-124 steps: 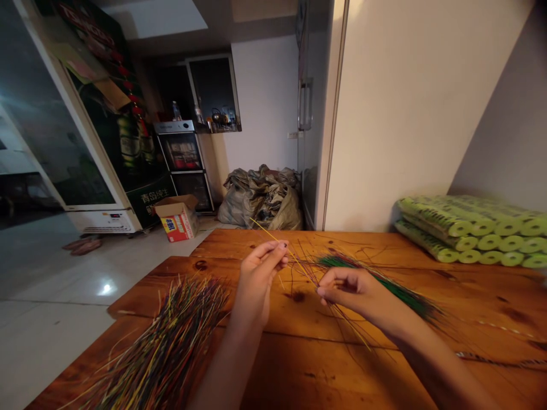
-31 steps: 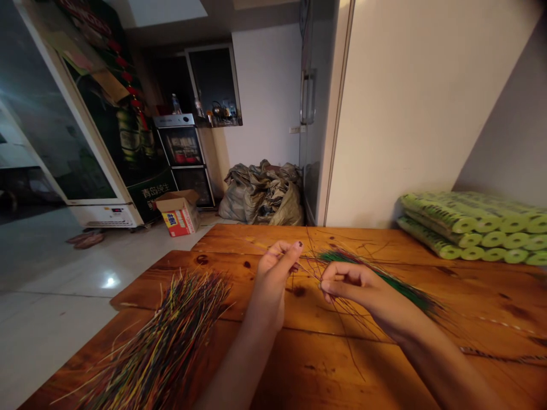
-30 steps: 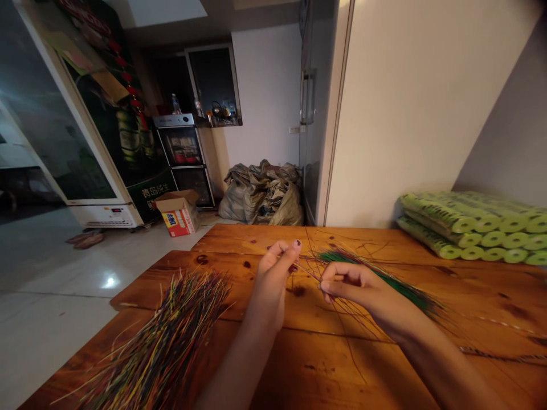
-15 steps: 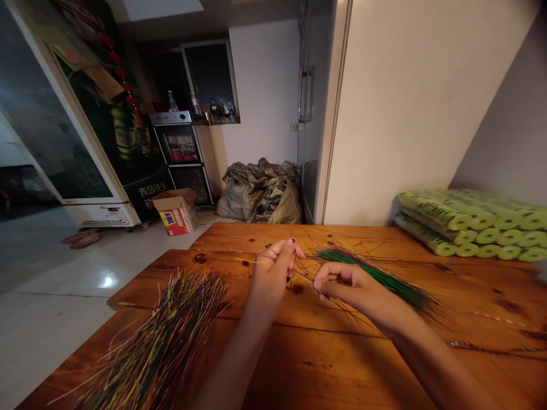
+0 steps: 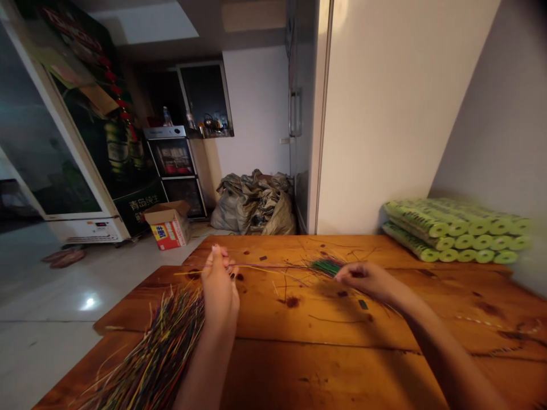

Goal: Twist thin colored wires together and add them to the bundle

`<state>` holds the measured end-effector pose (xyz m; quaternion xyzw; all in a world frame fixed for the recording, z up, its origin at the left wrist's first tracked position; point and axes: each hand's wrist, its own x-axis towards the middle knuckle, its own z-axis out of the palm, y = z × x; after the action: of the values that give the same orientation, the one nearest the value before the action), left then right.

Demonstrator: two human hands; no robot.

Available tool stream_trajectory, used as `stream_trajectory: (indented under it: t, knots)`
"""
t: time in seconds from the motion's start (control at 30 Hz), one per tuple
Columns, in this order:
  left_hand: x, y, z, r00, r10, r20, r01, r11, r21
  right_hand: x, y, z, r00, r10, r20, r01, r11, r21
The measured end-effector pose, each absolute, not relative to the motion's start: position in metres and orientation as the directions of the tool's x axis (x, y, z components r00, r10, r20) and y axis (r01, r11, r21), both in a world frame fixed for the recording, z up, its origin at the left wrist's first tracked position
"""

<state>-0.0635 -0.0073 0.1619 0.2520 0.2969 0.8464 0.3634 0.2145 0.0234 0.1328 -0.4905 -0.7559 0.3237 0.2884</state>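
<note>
My left hand is closed in a pinch on a few thin coloured wires, left of the table's middle. A yellow wire end sticks out to its left, while yellow and purplish lengths run out to its right. My right hand is over the green wire bundle, its fingertips pinched together; what lies between them is too small to make out. Part of that bundle is hidden behind the hand. Beside my left forearm lies a large bundle of mixed-colour wires.
The wooden table carries stray wires and small dark chips. Stacked green-wrapped rolls stand at its back right. Beyond it are grey sacks, an open carton and a drinks fridge.
My hands have drawn apart, the left going left with the wires, the right going right to the green bundle. The wires now stretch rightward from my left hand. The view has shifted slightly.
</note>
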Motion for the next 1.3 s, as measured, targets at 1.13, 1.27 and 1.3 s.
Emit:
stream_trajectory:
  t: [1.13, 1.27, 1.3]
  knots:
    - [-0.016, -0.04, 0.162, 0.355, 0.913, 0.201, -0.231, -0.122, 0.965, 0.126, -0.057, 0.153, -0.725, 0.681, 0.099, 0.125, 0.271, -0.954]
    - [-0.016, -0.04, 0.162, 0.302, 0.927, 0.223, -0.26, -0.145, 0.955, 0.129, -0.055, 0.152, -0.71, 0.698, 0.091, 0.074, 0.203, -0.976]
    - [-0.015, -0.04, 0.162, 0.282, 0.933, 0.225, -0.263, -0.151, 0.953, 0.129, -0.055, 0.153, -0.704, 0.704, 0.092, 0.069, 0.197, -0.978]
